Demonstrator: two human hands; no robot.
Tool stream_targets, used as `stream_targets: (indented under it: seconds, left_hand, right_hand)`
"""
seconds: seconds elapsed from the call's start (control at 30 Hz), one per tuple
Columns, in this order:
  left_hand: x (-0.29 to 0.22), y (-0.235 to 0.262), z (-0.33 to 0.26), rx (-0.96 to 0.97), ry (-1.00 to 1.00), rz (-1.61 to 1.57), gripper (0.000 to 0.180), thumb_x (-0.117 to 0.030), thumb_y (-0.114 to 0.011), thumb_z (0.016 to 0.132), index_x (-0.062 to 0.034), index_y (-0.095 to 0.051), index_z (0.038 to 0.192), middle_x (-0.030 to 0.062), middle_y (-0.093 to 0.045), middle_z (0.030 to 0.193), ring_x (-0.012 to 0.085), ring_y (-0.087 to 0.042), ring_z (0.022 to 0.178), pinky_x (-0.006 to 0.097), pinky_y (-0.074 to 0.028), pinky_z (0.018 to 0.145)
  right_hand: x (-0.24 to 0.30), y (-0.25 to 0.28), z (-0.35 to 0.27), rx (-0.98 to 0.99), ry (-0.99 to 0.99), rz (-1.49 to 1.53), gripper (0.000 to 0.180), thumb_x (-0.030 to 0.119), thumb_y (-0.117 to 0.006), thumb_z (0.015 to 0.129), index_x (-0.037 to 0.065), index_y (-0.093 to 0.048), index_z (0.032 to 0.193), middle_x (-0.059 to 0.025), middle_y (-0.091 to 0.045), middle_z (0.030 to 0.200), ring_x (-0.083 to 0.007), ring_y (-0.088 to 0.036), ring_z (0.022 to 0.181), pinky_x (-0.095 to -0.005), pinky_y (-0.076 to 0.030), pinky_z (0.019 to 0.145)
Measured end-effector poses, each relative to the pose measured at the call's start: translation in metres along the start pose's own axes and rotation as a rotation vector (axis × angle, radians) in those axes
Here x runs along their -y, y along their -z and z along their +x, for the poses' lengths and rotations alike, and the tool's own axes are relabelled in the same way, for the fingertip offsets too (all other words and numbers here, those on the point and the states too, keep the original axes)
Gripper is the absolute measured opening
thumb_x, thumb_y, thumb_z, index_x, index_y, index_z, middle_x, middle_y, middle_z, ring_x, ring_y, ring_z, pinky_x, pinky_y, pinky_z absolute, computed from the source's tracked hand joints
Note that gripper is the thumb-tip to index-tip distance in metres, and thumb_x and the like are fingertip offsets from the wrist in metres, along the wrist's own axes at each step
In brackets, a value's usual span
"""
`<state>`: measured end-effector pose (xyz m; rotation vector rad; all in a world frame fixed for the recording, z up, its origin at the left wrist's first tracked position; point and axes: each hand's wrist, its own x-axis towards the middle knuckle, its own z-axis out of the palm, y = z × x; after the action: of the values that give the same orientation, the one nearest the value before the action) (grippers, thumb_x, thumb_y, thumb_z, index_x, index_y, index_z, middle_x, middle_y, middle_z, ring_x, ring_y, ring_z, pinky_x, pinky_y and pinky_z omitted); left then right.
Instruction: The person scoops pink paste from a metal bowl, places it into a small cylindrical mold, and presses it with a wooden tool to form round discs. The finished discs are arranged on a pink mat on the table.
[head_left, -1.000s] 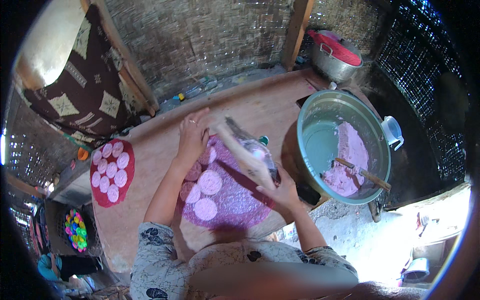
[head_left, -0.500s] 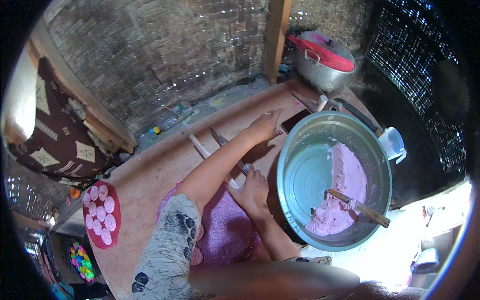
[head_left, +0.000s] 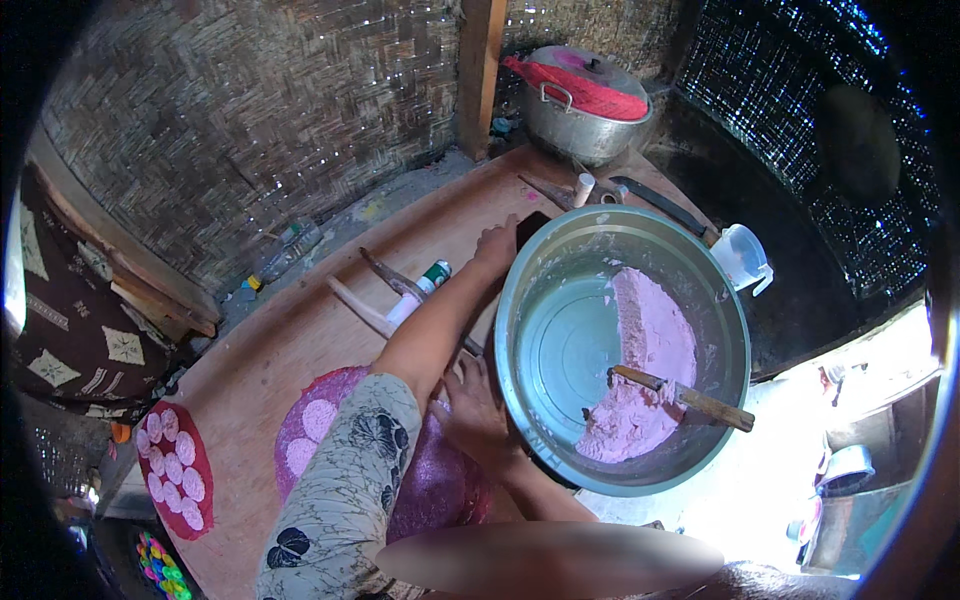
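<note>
My left hand (head_left: 496, 246) reaches across the table to the edge of a dark phone (head_left: 531, 228), partly hidden by the basin; its visible fingers look extended. My right hand (head_left: 474, 405) lies lower, fingers apart, between a purple sheet (head_left: 425, 500) and the basin's left side, holding nothing I can see. The large grey-green basin (head_left: 508, 385) contains pink dough (head_left: 655, 345) and a wooden stick (head_left: 712, 405). Round pink dough pieces (head_left: 319, 420) rest on the purple sheet, partly covered by my left sleeve. Beyond that arm are a forked wooden piece (head_left: 385, 272) and a green-capped tube (head_left: 433, 276).
Several pink rounds lie on a red sheet (head_left: 203, 462) at the table's left end. A lidded metal pot (head_left: 580, 130) with red cloth stands at the back. Near the basin are a knife (head_left: 660, 205) and a clear plastic jug (head_left: 738, 257). Woven walls (head_left: 270, 110) enclose the table.
The view has shifted to the right. My left hand has moved closer to the phone. My right hand has drawn back from the forked wooden piece towards me.
</note>
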<state>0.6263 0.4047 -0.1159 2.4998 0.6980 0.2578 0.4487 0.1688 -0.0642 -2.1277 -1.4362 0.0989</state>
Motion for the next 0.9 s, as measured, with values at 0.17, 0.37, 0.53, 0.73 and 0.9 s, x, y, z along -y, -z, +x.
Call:
stream_targets:
  seconds: [0.17, 0.37, 0.53, 0.73, 0.9]
  left_hand:
    - [0.039, 0.077, -0.074, 0.115, 0.328, -0.481, 0.087, -0.04, -0.086, 0.072, -0.0001, -0.041, 0.136, 0.0239, -0.065, 0.113, 0.0297, -0.066, 0.102, 0.042, -0.054, 0.084]
    - [0.003, 0.155, -0.279, 0.073, 0.221, -0.859, 0.077, -0.027, -0.086, 0.077, -0.004, -0.04, 0.134, 0.0123, -0.059, 0.121, 0.0197, -0.056, 0.113, 0.033, -0.048, 0.093]
    - [-0.037, 0.125, -0.408, -0.299, 0.202, -0.745, 0.071, -0.018, -0.086, 0.076, -0.0038, -0.041, 0.129, 0.0112, -0.059, 0.116, 0.019, -0.057, 0.109, 0.033, -0.048, 0.094]
    - [-0.098, 0.087, -0.489, -0.421, 0.099, -0.397, 0.069, -0.019, -0.083, 0.077, -0.0013, -0.042, 0.13, 0.0192, -0.056, 0.12, 0.0301, -0.057, 0.113, 0.04, -0.047, 0.096]
    - [-0.134, 0.083, -0.548, -0.131, -0.104, -0.454, 0.068, -0.021, -0.08, 0.082, -0.0024, -0.042, 0.136, 0.0222, -0.048, 0.139, 0.0357, -0.051, 0.126, 0.042, -0.042, 0.106]
  right_hand:
    - [-0.016, 0.0, -0.025, 0.106, -0.13, 0.51, 0.038, 0.026, -0.064, 0.094, 0.003, -0.061, 0.124, -0.0209, -0.051, 0.134, -0.0363, -0.056, 0.12, -0.0372, -0.041, 0.105]
    - [0.01, 0.007, -0.016, -0.018, -0.485, 1.788, 0.069, 0.047, -0.052, 0.1, 0.015, -0.025, 0.155, -0.0113, -0.041, 0.143, -0.026, -0.052, 0.119, -0.0434, -0.044, 0.1]
    - [0.071, 0.001, -0.041, 0.096, -0.165, 1.925, 0.062, 0.049, -0.042, 0.103, 0.014, -0.026, 0.152, -0.008, -0.043, 0.143, -0.0222, -0.051, 0.123, -0.0389, -0.044, 0.102]
    - [0.084, 0.021, -0.118, 0.007, -0.286, 1.907, 0.045, 0.034, -0.037, 0.102, 0.008, -0.046, 0.138, -0.009, -0.062, 0.118, -0.0208, -0.064, 0.102, -0.0368, -0.054, 0.09]
    - [0.039, 0.059, -0.193, 0.149, -0.548, 1.991, 0.052, 0.042, -0.036, 0.098, 0.007, -0.05, 0.133, -0.0121, -0.062, 0.116, -0.0213, -0.064, 0.097, -0.0372, -0.056, 0.083]
